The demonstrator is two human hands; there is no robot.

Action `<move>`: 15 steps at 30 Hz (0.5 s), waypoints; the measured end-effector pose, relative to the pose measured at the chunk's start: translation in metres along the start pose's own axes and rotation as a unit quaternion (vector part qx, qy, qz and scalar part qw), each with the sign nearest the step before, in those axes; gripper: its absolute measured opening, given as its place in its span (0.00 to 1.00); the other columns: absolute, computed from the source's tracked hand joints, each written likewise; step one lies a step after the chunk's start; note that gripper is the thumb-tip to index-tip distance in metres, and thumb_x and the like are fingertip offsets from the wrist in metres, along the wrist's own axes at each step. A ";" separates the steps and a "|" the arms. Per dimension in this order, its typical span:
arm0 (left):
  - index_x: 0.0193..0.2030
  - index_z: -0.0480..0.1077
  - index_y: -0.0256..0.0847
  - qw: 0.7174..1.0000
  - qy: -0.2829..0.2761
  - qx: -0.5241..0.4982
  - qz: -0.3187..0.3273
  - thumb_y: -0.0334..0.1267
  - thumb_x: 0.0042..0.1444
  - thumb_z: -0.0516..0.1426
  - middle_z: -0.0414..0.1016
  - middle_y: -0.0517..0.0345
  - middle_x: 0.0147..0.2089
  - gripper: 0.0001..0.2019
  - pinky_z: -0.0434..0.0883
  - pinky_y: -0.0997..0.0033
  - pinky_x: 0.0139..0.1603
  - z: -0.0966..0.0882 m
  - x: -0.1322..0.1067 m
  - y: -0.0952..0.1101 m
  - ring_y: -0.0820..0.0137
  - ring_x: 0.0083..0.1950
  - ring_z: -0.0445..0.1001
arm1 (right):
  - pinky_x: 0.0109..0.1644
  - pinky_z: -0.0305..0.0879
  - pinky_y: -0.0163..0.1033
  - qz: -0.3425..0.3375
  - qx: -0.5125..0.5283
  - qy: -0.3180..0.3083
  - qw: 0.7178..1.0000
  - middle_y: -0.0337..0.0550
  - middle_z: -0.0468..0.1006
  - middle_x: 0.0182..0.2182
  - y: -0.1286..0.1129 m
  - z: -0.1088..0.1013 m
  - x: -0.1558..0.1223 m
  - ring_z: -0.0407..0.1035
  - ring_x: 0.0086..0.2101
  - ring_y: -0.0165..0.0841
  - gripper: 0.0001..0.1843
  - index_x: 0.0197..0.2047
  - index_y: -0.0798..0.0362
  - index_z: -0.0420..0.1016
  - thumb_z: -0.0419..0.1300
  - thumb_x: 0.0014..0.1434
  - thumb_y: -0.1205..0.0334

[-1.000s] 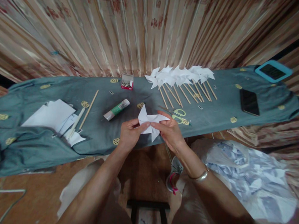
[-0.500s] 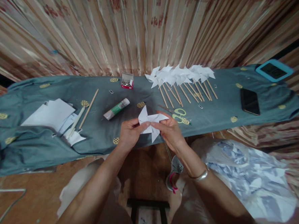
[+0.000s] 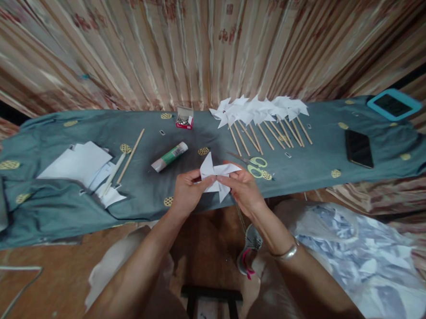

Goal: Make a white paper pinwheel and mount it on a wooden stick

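Observation:
A white paper pinwheel (image 3: 216, 171) is held over the table's front edge, pinched from both sides. My left hand (image 3: 190, 189) grips its left part, thumb pressed near the centre. My right hand (image 3: 245, 188) closes on the right part, its thumb meeting the other at the middle. Green-handled scissors (image 3: 256, 167) lie just beyond my right hand. A glue stick (image 3: 170, 157) rests to the left of the hands. Behind, a row of finished-looking paper pinwheels (image 3: 261, 110) on wooden sticks lies on the cloth.
On the teal tablecloth (image 3: 138, 200) are a small box of metal pins (image 3: 184, 119), a wooden stick (image 3: 130, 156), white paper sheets (image 3: 77, 163), a black phone (image 3: 359, 148) and a blue-framed device (image 3: 394, 104). A plastic bag of paper pieces (image 3: 362, 260) stands at the lower right.
The whole view has shifted slightly, so things sit a little further right. Both hands keep the same hold on the pinwheel.

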State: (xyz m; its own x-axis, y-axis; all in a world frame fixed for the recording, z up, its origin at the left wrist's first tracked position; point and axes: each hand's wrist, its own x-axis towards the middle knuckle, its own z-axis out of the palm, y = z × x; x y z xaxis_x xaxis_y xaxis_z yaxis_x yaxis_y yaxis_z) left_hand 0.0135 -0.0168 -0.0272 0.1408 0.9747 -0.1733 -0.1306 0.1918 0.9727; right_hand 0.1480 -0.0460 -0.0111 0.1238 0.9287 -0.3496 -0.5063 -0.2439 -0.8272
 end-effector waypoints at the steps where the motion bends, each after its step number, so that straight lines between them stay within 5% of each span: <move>1: 0.29 0.80 0.37 1.000 0.000 0.002 0.002 0.40 0.36 0.68 0.78 0.61 0.25 0.12 0.67 0.75 0.28 0.000 0.000 0.000 0.74 0.25 0.69 | 0.34 0.69 0.35 0.000 -0.002 0.000 1.000 0.32 0.80 0.25 0.000 0.000 0.000 0.73 0.26 0.30 0.36 0.43 0.51 0.68 0.77 0.30 0.60; 15: 0.25 0.77 0.36 0.995 0.000 -0.092 -0.047 0.38 0.31 0.69 0.74 0.64 0.21 0.12 0.63 0.76 0.26 0.002 -0.003 0.008 0.78 0.22 0.64 | 0.35 0.69 0.39 -0.002 -0.020 -0.033 0.999 0.34 0.79 0.24 0.001 0.008 0.000 0.75 0.27 0.34 0.22 0.34 0.51 0.74 0.75 0.33 0.62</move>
State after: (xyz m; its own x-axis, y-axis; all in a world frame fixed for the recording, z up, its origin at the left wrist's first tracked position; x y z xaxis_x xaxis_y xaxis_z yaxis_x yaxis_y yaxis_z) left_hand 0.0140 -0.0179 -0.0182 0.1612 0.9513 -0.2628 -0.2938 0.3004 0.9074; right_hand 0.1409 -0.0440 -0.0080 0.0685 0.9457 -0.3178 -0.4711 -0.2501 -0.8459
